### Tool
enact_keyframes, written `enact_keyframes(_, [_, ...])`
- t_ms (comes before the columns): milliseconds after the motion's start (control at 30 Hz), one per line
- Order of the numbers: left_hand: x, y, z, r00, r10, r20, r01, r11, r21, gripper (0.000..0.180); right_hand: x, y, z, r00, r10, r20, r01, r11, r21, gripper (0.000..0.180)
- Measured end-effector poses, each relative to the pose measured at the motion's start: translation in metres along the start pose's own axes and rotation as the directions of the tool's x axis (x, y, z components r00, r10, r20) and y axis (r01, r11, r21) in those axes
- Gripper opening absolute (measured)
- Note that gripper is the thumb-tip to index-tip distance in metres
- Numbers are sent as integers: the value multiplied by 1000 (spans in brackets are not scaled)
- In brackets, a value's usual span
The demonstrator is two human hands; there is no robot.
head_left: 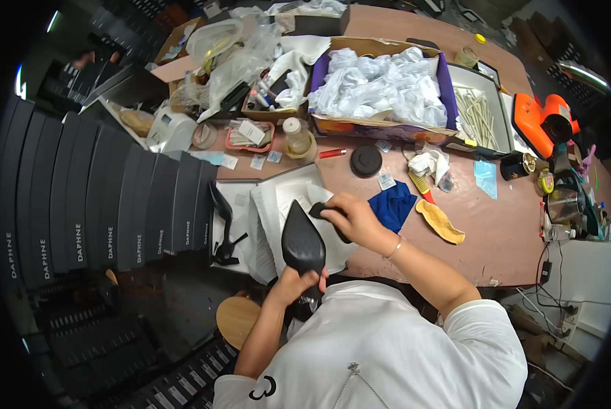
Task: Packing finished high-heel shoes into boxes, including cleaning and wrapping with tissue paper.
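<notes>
Your left hand [293, 285] is clenched around the heel end of the black pointed-toe high-heeled shoe [302, 245], holding it sole-up with the toe pointing away from you, above the open white shoe box lined with white tissue paper [268, 218]. Your right hand [354, 218] is closed on a small dark cloth pad [321, 210], pressed against the right edge of the shoe near its toe. The shoe thus spans the gap between both hands, with a second black high-heeled shoe [222, 228] just left of it and a blue folded cloth [394, 204] on the brown table [496, 232] beside your right hand.
</notes>
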State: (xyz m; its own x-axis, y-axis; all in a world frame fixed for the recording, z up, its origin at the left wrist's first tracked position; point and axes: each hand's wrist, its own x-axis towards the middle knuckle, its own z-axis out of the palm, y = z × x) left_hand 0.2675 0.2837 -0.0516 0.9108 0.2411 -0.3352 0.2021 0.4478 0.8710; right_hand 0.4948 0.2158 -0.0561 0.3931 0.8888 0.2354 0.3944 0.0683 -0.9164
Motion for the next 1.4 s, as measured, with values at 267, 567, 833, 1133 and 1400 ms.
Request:
enact_keyframes(267, [21, -10, 2, 964, -139, -225, 38, 916, -400, 87, -31, -32, 27, 924, -292, 247, 353, 900, -257, 35])
enact_keyframes(567, [31, -6, -13, 866, -281, -414, 89, 901, -424, 70, -54, -11, 2, 822, -161, 546, 147, 987, 70, 22])
enact_keyframes(833, [5, 25, -166, 596, 380, -707, 473, 545, 692, 38, -42, 5, -50, 949, 269, 163, -249, 959, -135, 31])
enact_keyframes(1133, [26, -39, -273, 543, 253, -801, 594, 559, 579, 43, -19, -9, -37, 904, 319, 286, -253, 936, -245, 28])
enact_keyframes(1400, [-51, 96, -139, 845, 113, -523, 72, 944, 321, 13, 3, -13, -13, 985, 107, 132, -102, 994, -45, 31])
